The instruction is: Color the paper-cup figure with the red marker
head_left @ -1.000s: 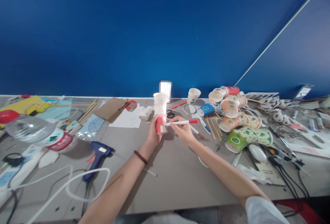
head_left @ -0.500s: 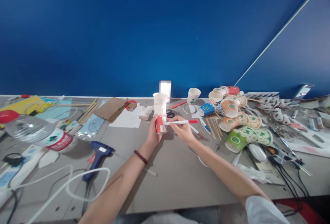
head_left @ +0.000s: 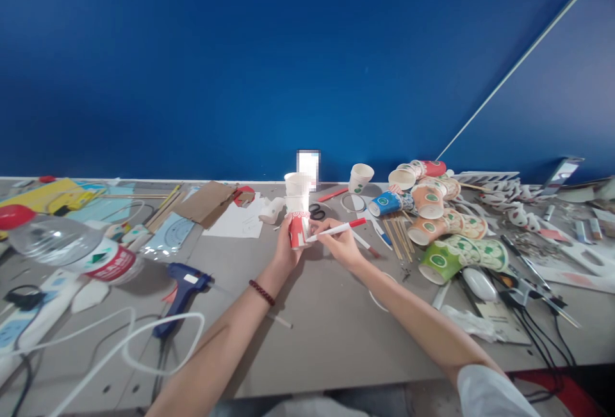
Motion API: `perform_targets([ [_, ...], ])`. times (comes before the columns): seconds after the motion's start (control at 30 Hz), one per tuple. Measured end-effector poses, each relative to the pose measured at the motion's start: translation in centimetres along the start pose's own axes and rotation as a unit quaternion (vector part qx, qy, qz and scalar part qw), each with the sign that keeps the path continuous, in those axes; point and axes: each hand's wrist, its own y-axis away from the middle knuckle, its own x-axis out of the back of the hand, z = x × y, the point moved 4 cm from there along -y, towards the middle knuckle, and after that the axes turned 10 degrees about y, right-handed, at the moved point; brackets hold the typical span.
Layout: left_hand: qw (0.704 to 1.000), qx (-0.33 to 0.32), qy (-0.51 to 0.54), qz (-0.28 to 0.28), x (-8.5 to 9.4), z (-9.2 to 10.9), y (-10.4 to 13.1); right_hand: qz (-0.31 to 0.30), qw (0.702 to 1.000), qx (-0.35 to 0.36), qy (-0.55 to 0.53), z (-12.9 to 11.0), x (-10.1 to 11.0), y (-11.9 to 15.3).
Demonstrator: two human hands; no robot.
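My left hand (head_left: 286,249) is wrapped round a red-and-white paper cup (head_left: 298,228) near the middle of the table. White cups (head_left: 296,191) stand on top of it in a column. Between the fingers of my right hand (head_left: 339,243) is a white marker with a red end (head_left: 342,228), tilted up to the right. Its tip is at the right side of the red cup; whether it touches cannot be made out. A white cup (head_left: 360,178) stands apart behind and to the right.
A blue glue gun (head_left: 182,295), white cable and large bottle (head_left: 72,244) lie left. Cardboard (head_left: 205,204) and white paper (head_left: 230,225) lie behind my left hand. At right are wooden sticks (head_left: 400,237), several coloured cups (head_left: 439,262) and a white mouse (head_left: 479,284).
The marker's tip has moved slightly down and its red end has risen, so it slants more. My right hand has shifted a little with it. The cups have barely moved.
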Motion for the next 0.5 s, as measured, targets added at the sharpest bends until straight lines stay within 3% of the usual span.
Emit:
perform_targets([
  [0.27, 1.0, -0.022, 0.014, 0.004, -0.03, -0.02, -0.23, 0.019, 1.0, 0.003, -0.016, -0.36, -0.06, 0.07],
  [0.5, 1.0, 0.005, -0.007, 0.009, -0.12, 0.03, 0.12, -0.013, 1.0, 0.015, -0.02, 0.38, -0.04, 0.01],
])
